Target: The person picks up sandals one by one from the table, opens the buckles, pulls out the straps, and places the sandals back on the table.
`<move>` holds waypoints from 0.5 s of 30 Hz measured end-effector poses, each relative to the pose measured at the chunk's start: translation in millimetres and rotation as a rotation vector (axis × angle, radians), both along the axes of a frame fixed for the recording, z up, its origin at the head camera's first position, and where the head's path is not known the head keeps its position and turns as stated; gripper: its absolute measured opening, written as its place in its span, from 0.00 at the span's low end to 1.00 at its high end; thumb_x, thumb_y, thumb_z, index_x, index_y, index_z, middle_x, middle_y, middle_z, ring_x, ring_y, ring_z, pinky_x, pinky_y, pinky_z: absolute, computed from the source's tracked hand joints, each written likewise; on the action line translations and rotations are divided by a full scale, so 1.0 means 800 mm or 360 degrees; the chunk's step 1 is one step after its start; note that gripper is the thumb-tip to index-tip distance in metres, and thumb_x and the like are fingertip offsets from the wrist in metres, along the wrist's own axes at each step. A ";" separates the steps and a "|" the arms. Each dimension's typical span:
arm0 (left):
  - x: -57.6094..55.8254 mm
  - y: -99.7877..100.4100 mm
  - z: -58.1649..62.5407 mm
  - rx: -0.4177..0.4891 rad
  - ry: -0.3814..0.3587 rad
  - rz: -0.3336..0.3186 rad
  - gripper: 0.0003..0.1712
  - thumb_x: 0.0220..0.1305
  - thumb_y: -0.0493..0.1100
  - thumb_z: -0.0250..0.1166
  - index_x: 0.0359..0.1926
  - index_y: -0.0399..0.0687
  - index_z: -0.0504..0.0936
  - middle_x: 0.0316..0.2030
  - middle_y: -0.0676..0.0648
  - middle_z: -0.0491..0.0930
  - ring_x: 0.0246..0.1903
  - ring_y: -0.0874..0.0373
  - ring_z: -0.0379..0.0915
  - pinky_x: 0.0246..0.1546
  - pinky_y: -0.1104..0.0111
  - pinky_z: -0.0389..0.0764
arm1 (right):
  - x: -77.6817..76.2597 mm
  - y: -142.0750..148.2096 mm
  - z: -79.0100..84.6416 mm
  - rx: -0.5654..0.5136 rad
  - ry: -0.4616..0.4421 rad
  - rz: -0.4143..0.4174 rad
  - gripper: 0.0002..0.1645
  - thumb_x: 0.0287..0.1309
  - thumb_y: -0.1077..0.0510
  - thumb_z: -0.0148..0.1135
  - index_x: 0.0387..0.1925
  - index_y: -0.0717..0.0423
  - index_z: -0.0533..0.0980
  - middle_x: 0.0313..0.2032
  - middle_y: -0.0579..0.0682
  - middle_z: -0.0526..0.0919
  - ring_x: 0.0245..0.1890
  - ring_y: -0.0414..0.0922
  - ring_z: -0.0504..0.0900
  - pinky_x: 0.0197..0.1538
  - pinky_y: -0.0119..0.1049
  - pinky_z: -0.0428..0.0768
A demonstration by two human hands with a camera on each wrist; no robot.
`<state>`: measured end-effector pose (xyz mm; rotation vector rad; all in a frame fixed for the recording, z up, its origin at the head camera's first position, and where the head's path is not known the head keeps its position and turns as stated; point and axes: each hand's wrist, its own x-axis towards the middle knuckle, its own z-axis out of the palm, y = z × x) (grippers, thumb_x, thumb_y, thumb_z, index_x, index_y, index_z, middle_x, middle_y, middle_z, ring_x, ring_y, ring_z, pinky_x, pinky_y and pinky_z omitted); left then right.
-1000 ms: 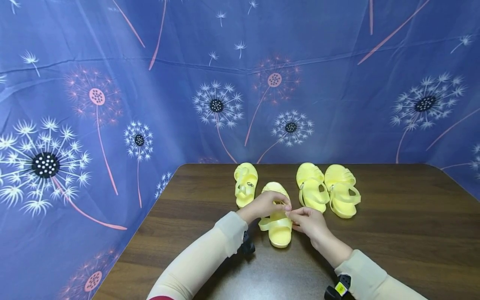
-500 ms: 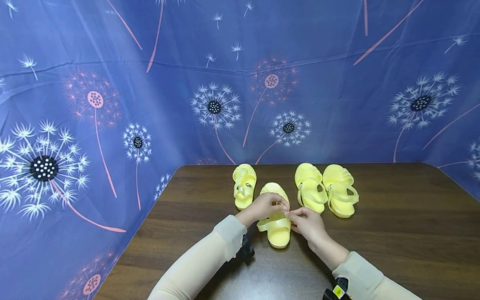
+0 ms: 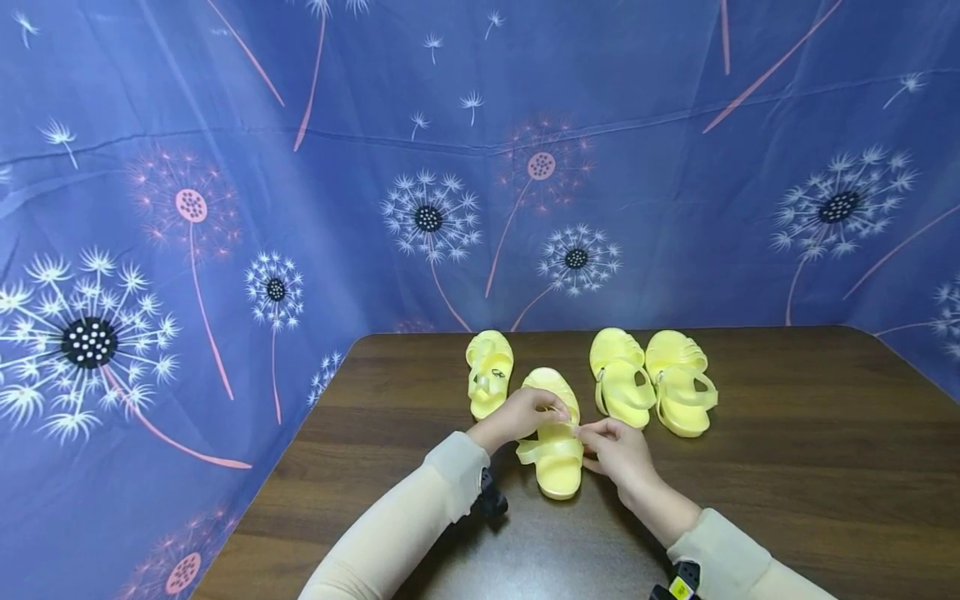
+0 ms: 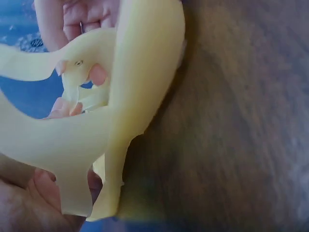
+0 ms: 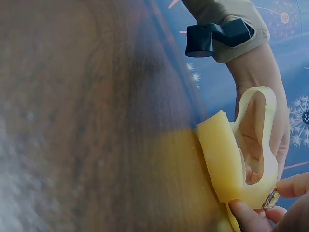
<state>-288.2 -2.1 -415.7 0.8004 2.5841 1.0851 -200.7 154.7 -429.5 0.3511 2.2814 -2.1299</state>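
A yellow sandal [image 3: 558, 479] lies on the table between both hands, toe pointing away. From its left side my left hand [image 3: 521, 417] reaches over the upper, its thumb and fingers pinching a thin translucent strap [image 4: 72, 94]. At the sandal's right side my right hand [image 3: 618, 454] pinches the strap edge by a small metal buckle [image 5: 270, 199]. A wide heel strap [image 3: 528, 451] arches across the back part of the sole. In the left wrist view the side of the sole and the straps cover much of the fingers.
Another yellow sandal [image 3: 490, 375] with a dark mark on its insole lies behind to the left. Two more yellow sandals, one [image 3: 622, 383] beside the other [image 3: 681, 387], lie at the right. The brown wooden table [image 3: 810, 467] ends at a blue dandelion-print cloth [image 3: 675, 208].
My left fingertips have drawn slightly left, leaving a small gap to the right fingertips. The right hand stays at the sandal's side. The head view has shifted a little.
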 end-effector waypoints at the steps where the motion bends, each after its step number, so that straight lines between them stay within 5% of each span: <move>1: -0.001 0.001 0.000 -0.0005 0.0000 -0.0004 0.08 0.66 0.46 0.63 0.38 0.50 0.86 0.38 0.55 0.85 0.40 0.68 0.76 0.43 0.74 0.76 | 0.000 0.001 0.000 -0.0002 0.0001 -0.0001 0.11 0.63 0.61 0.60 0.39 0.68 0.76 0.34 0.50 0.81 0.33 0.41 0.78 0.40 0.37 0.85; 15: -0.004 0.001 -0.002 -0.0057 0.0185 0.0098 0.09 0.66 0.47 0.62 0.38 0.51 0.86 0.39 0.55 0.85 0.38 0.67 0.76 0.38 0.75 0.75 | 0.000 -0.003 -0.002 0.0000 0.0001 0.0001 0.14 0.63 0.58 0.60 0.41 0.68 0.75 0.38 0.53 0.80 0.34 0.41 0.78 0.39 0.36 0.85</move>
